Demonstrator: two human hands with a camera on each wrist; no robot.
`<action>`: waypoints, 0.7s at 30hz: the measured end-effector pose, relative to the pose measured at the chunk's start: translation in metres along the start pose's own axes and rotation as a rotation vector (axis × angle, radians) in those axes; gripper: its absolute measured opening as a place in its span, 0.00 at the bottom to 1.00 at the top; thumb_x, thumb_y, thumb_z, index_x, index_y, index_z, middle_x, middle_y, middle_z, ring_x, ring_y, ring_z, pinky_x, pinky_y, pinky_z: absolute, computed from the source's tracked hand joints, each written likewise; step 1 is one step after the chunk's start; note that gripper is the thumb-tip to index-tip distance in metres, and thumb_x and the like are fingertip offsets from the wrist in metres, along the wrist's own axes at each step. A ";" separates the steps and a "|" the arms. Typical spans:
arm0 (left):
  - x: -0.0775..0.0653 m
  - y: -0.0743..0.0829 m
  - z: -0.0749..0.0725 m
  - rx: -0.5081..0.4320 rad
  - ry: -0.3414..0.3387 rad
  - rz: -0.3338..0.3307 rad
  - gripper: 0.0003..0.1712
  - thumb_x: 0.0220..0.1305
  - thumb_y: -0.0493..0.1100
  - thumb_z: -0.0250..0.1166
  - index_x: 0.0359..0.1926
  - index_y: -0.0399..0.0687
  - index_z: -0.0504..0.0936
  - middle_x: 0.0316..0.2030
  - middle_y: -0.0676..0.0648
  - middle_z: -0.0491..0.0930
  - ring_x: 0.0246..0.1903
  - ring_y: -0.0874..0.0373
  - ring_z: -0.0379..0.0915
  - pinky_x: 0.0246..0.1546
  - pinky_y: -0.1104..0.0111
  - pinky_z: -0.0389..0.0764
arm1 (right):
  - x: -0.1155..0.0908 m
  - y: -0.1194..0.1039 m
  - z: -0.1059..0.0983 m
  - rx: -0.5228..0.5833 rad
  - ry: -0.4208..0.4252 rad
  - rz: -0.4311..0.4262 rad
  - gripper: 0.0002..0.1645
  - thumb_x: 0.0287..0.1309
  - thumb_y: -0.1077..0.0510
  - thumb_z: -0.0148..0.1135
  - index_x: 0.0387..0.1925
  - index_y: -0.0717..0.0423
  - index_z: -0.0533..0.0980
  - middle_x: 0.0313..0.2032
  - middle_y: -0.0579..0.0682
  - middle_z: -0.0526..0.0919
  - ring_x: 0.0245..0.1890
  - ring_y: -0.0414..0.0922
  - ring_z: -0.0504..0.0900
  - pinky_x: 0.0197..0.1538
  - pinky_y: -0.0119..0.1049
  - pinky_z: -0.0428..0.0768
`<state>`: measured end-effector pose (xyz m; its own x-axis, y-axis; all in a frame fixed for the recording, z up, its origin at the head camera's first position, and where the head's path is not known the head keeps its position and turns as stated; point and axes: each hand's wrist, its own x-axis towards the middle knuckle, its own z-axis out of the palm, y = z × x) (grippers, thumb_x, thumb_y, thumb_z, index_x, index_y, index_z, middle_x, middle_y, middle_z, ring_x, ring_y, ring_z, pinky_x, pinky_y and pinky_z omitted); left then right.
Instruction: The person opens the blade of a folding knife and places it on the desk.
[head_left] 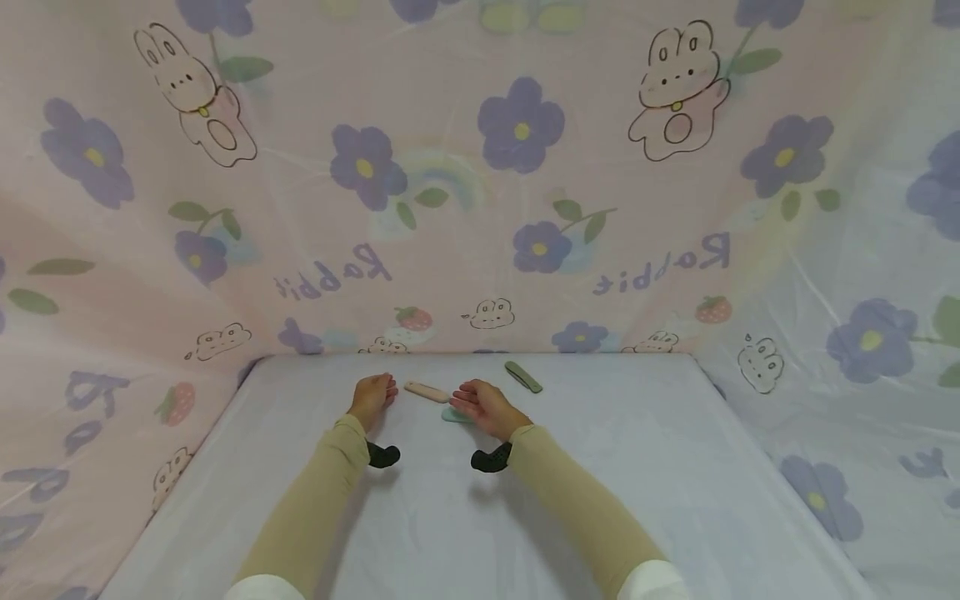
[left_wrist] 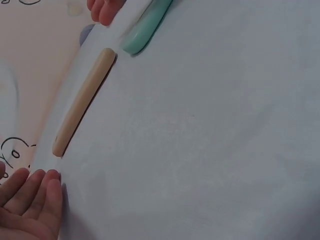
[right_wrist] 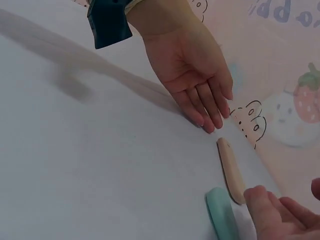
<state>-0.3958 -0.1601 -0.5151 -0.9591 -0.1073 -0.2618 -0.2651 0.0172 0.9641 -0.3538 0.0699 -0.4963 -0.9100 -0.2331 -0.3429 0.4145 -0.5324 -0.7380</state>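
- beige bar: slim and straight, with rounded ends and a smooth, matt-looking surface; a small dark mark is seen near the end closer to the left hand. it is laid flat near the far edge of the worktop, between the two hands, and is held by neither.
- mint bar: smooth, faintly glossy, rounded at the end and gently curved; it is laid just beside the beige bar, and is partly covered by the right hand in the head view. whether it is touched cannot be told.
- olive-green bar: long and round-ended, with a darker groove along its length; it is set at a slant beyond the right hand, apart from the other two.
- left hand: the fingers are stretched out and kept close together, palm exposed, with nothing gripped; the tips are pointed at the near end of the beige bar, just short of it.
- right hand: the fingers are loosely extended, nothing being gripped; they are held near the other end of the beige bar.
- worktop: covered in smooth white material, by which soft shadows are caught.
- backdrop: thin, slightly creased sheeting, printed with purple flowers, rabbits and strawberries.
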 end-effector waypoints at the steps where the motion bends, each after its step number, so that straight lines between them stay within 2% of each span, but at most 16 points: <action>1: 0.001 0.000 0.000 -0.005 0.000 0.004 0.23 0.72 0.41 0.45 0.61 0.28 0.64 0.57 0.34 0.68 0.53 0.48 0.67 0.57 0.62 0.70 | 0.002 0.001 0.002 -0.003 0.006 0.003 0.28 0.68 0.63 0.41 0.64 0.76 0.52 0.62 0.72 0.57 0.63 0.62 0.60 0.62 0.43 0.66; 6: 0.003 -0.001 0.005 0.060 0.006 0.030 0.21 0.70 0.38 0.47 0.59 0.29 0.68 0.54 0.35 0.70 0.48 0.52 0.68 0.48 0.68 0.75 | 0.012 0.006 0.005 -0.006 0.059 0.027 0.29 0.67 0.62 0.44 0.63 0.75 0.53 0.62 0.72 0.57 0.62 0.61 0.61 0.61 0.44 0.67; 12: 0.001 -0.006 0.016 0.137 0.004 0.097 0.19 0.70 0.36 0.46 0.56 0.28 0.71 0.51 0.35 0.73 0.46 0.50 0.69 0.38 0.75 0.74 | 0.020 0.011 0.005 -0.018 0.125 0.034 0.28 0.67 0.62 0.44 0.62 0.76 0.55 0.60 0.71 0.59 0.61 0.61 0.63 0.60 0.44 0.68; 17: 0.000 -0.004 0.018 0.223 -0.002 0.146 0.19 0.69 0.36 0.46 0.55 0.29 0.72 0.49 0.35 0.74 0.41 0.51 0.70 0.32 0.77 0.71 | 0.024 0.012 0.007 0.002 0.122 0.031 0.27 0.67 0.63 0.43 0.62 0.77 0.55 0.59 0.73 0.59 0.61 0.63 0.62 0.61 0.44 0.67; 21: -0.001 -0.004 0.019 0.289 0.012 0.163 0.18 0.68 0.35 0.48 0.55 0.31 0.74 0.47 0.35 0.75 0.37 0.54 0.69 0.31 0.76 0.69 | 0.028 0.012 0.008 -0.003 0.127 0.019 0.26 0.66 0.64 0.43 0.61 0.77 0.55 0.58 0.74 0.60 0.61 0.63 0.63 0.61 0.44 0.67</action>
<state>-0.3953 -0.1414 -0.5192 -0.9904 -0.0915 -0.1034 -0.1274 0.3166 0.9400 -0.3742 0.0500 -0.5101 -0.8933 -0.1387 -0.4276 0.4322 -0.5265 -0.7321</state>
